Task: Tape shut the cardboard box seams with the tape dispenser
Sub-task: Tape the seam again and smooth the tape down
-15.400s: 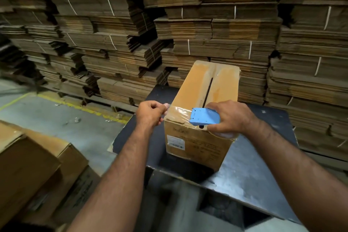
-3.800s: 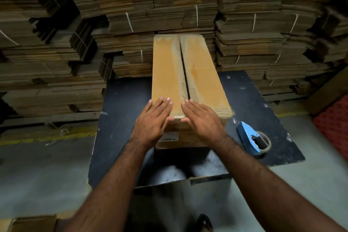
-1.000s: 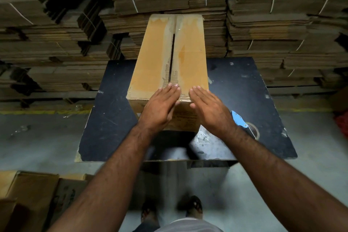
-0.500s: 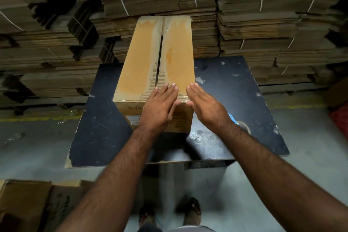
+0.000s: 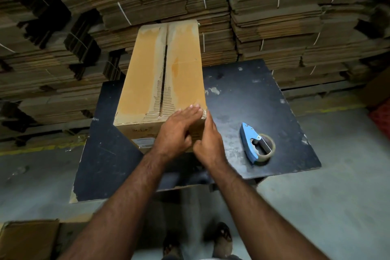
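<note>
A long cardboard box (image 5: 147,74) lies lengthwise on a black table (image 5: 249,99), its top flaps meeting at a dark centre seam under clear tape. My left hand (image 5: 177,131) lies flat with fingers together across the box's near right top corner. My right hand (image 5: 207,139) presses against the right side of that same corner, fingers extended along the edge. The blue tape dispenser (image 5: 255,143) with its roll of clear tape lies by itself on the table, to the right of my right hand.
Tall stacks of bundled flat cardboard (image 5: 274,17) stand close behind the table. Another cardboard box (image 5: 27,238) sits on the grey floor at lower left. A yellow floor line (image 5: 38,149) runs on the left. My feet (image 5: 221,238) show below the table's near edge.
Both hands slid from flat on the top near the seam to the box's near right corner. The right hand now presses the side face. The dispenser, partly hidden before, is in full view.
</note>
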The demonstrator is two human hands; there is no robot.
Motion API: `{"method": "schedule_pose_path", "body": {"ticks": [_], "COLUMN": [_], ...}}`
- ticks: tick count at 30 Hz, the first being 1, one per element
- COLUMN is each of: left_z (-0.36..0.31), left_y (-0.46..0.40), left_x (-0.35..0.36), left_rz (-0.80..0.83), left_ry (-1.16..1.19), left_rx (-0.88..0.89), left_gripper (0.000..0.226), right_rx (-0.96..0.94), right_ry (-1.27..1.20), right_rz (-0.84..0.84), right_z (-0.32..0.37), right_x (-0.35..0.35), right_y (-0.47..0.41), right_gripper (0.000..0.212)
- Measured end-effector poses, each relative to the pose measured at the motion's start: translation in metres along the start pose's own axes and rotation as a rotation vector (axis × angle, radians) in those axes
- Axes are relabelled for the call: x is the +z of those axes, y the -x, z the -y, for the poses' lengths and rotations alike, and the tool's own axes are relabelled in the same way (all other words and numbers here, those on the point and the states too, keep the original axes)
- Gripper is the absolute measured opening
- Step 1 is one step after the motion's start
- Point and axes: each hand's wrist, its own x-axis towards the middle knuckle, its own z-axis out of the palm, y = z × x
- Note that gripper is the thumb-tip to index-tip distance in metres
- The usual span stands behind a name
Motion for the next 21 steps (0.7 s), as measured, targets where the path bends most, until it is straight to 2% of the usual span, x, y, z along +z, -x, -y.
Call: {"method": "schedule_pose_path", "body": {"ticks": [4, 8, 11, 14, 16, 21], "left_z": [-0.014, -0.011, -0.011, -0.012, -0.011, -0.005], "left_y": [-0.004, -0.006, -0.007, -0.010, -0.011, -0.013], "left_x": [-0.006, -0.014, -0.018, -0.022, -0.025, -0.031], "left_rz": [0.023, 0.048, 0.072, 0.108, 0.137, 0.186], "left_ry": [-0.009, 0.061, 0.102, 0.121, 0.143, 0.205], "left_rx": [-0.047, -0.089, -0.141, -0.152, -0.150, -0.143], "left_gripper": [0.082, 0.079, 0.081, 0.082, 0.081, 0.080], "right_rx": [0.089, -0.024, 0.022, 0.099, 0.119, 0.089], "right_ry": [0.075, -0.026, -0.090, -0.025, 0.020, 0.068], "right_rz": [0.071, -0.046, 0.062, 0.181, 0.203, -0.071], "right_z": [-0.007, 0.003, 0.017, 0.011, 0.006, 0.012], "right_x": [-0.011, -0.015, -0.006, -0.014, -0.023, 0.021], "right_y": [-0.019, 0.002, 0.003, -0.025, -0.032, 0.006], "right_gripper": [0.096, 0.101, 0.105, 0.107, 0.107, 0.117]}}
